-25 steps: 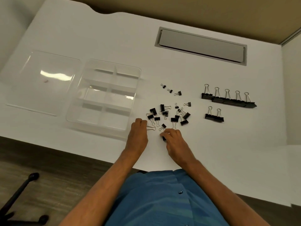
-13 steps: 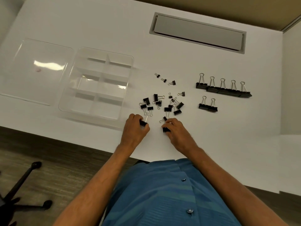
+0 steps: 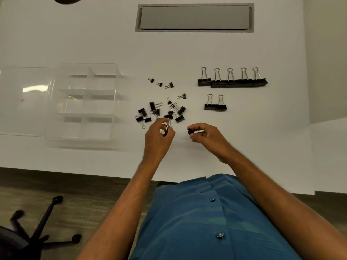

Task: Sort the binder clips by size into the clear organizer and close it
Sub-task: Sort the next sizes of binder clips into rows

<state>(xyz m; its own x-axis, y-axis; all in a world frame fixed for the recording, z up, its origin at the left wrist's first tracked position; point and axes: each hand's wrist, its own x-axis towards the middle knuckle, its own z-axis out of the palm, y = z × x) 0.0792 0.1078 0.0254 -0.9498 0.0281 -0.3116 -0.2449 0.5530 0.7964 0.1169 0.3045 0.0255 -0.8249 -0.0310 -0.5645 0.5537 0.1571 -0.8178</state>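
At far left the organizer's clear lid (image 3: 22, 100) lies flat on the white desk (image 3: 169, 49), touching the open clear organizer (image 3: 84, 102), whose compartments appear empty; a faint yellowish mark in one middle cell cannot be identified.

Right of the organizer, a loose pile of small and medium binder clips (image 3: 161, 109) is scattered, with three tiny clips (image 3: 160, 83) set just above it. The left hand (image 3: 157, 136) hovers at the pile's near edge, fingers curled, pinching what looks like a clip by its wire handles. The right hand (image 3: 204, 136), just beside it, pinches a small black clip (image 3: 191, 131) between thumb and fingertips.

Further right, five large clips (image 3: 232, 79) stand in a row, and two more (image 3: 215, 104) sit below.

Handling, as judged: the clips are light, rigid steel, not fragile; smooth bodies may slip, so take them across the body or by the handles. The thin plastic organizer probably slides easily.

The desk is smooth and matte, with a grey cable hatch (image 3: 194, 17) at the back. Below: dark wood-look floor and a chair base (image 3: 37, 235).
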